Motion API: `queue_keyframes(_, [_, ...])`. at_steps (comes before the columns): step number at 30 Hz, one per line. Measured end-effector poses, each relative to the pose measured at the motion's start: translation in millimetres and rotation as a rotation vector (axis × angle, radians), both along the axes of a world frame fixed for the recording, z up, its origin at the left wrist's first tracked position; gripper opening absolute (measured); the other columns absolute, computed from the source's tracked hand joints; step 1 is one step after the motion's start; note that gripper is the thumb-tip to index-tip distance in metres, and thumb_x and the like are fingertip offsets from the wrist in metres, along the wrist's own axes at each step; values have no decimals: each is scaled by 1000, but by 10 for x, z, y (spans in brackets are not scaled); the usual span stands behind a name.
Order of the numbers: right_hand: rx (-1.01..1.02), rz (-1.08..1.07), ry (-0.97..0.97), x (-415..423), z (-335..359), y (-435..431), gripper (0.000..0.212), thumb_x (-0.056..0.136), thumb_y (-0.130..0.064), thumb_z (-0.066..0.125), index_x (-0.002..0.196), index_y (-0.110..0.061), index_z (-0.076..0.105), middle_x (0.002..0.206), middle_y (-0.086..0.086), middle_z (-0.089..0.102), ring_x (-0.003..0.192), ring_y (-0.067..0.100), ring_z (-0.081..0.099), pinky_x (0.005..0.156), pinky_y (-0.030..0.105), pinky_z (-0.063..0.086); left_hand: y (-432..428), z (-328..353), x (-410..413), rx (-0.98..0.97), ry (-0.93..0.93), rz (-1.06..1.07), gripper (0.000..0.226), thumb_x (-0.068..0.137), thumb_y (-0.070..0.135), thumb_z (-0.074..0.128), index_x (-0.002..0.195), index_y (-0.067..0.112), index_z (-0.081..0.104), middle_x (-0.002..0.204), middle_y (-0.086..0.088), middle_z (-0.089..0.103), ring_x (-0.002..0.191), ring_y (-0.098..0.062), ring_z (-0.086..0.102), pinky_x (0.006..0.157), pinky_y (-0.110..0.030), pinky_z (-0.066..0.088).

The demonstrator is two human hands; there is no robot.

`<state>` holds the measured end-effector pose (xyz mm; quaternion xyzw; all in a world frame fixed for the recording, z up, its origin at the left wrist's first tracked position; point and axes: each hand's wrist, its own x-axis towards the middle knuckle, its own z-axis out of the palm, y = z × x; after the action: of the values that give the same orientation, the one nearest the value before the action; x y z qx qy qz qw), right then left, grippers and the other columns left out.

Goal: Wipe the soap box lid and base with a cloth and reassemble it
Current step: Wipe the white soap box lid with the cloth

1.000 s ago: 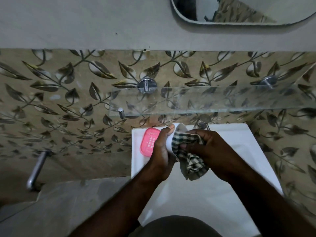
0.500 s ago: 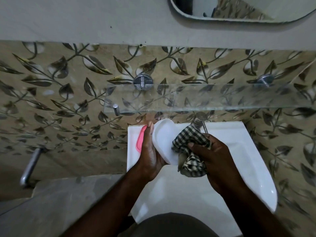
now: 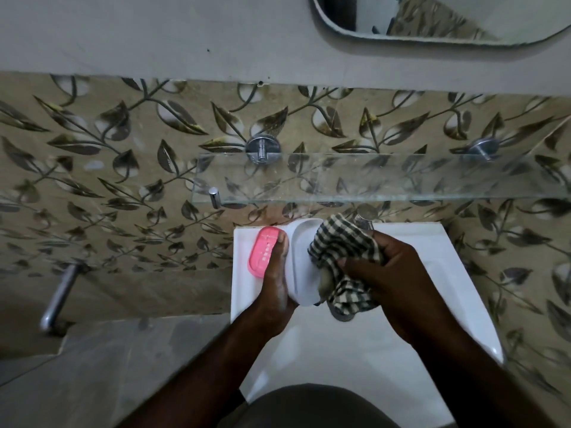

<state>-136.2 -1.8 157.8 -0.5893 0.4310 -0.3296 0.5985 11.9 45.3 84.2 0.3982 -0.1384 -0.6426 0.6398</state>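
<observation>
At the ten o'clock corner of the sink [image 3: 242, 291], the pink slotted half [image 3: 262, 253] of the soap box lies on the rim, partly behind my left hand [image 3: 276, 288]. That hand's grip is curled round the white half [image 3: 304, 264], which stands on edge with its hollow facing three o'clock. The bunched checked cloth [image 3: 346, 257] presses into the hollow, pinched by my right hand [image 3: 398, 279]. I judge this is mid-wipe on the white half. Next would be the pink half, then seating the two squarely.
</observation>
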Motion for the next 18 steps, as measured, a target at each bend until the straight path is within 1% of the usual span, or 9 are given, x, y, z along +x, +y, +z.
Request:
queue_keyframes(2, [-281, 25, 271, 95, 0, -10, 30, 70, -15, 68, 100, -14, 74, 91, 7, 75, 85, 26, 70, 79, 38, 56, -6, 62, -39, -24, -3, -22, 54, 75, 68, 57, 104, 26, 77, 115, -8, 72, 105, -23, 68, 94, -41, 51])
queue_keyframes(4, [-536, 58, 481, 242, -6, 38, 26, 70, -16, 65, 94, -15, 75, 93, 4, 73, 87, 20, 65, 77, 30, 48, -32, 128, -83, -30, -6, -27, 46, 80, 60, 55, 92, 24, 80, 103, -7, 76, 94, -20, 71, 86, -38, 55])
queue_keyframes(6, [-666, 171, 486, 376, 0, 93, 10, 76, -12, 58, 76, -16, 67, 81, 2, 68, 78, 21, 60, 72, 37, 46, -55, 159, -84, -41, 29, -24, 51, 83, 58, 52, 93, 15, 79, 98, -12, 75, 89, -24, 72, 79, -36, 58])
queue_keyframes(8, [-763, 326, 481, 405, -13, 130, 14, 73, -16, 43, 63, -19, 53, 69, -3, 58, 68, 20, 53, 63, 41, 44, -62, 208, -9, -52, 83, 34, 52, 83, 56, 54, 100, 11, 72, 93, -14, 73, 84, -25, 71, 76, -35, 59])
queue_keyframes(9, [-806, 410, 497, 375, -45, 129, 17, 70, -16, 40, 62, -16, 54, 69, -2, 59, 68, 21, 53, 60, 41, 44, -63, 228, 42, -44, 78, 72, 52, 82, 55, 54, 103, 11, 70, 92, -14, 73, 82, -25, 71, 75, -35, 59])
queue_keyframes(11, [-954, 517, 592, 279, -142, 120, 28, 71, -9, 42, 75, -19, 68, 84, -4, 69, 79, 24, 59, 61, 39, 47, -68, 255, 136, -31, -1, 108, 57, 78, 53, 54, 115, 11, 66, 98, -16, 71, 83, -25, 70, 74, -36, 59])
queue_keyframes(13, [-1092, 478, 733, 209, -236, 148, 38, 72, -3, 52, 95, -28, 71, 104, -12, 70, 92, 24, 60, 65, 39, 48, -87, 297, 182, -33, -73, 117, 61, 79, 52, 60, 123, 10, 62, 106, -16, 69, 90, -25, 68, 80, -38, 57])
queue_keyframes(15, [-1141, 361, 799, 224, -267, 180, 41, 73, -2, 56, 103, -28, 68, 109, -11, 68, 89, 26, 59, 63, 38, 48, -126, 343, 181, -58, -89, 93, 54, 80, 51, 60, 118, 13, 65, 103, -14, 71, 90, -25, 67, 83, -38, 55])
queue_keyframes(18, [-989, 245, 842, 318, -310, 285, 39, 64, 0, 66, 94, -24, 63, 94, -4, 69, 74, 27, 60, 53, 30, 45, -163, 415, 91, -68, -96, 101, 36, 79, 48, 59, 99, 21, 72, 89, -8, 73, 81, -23, 67, 84, -42, 52])
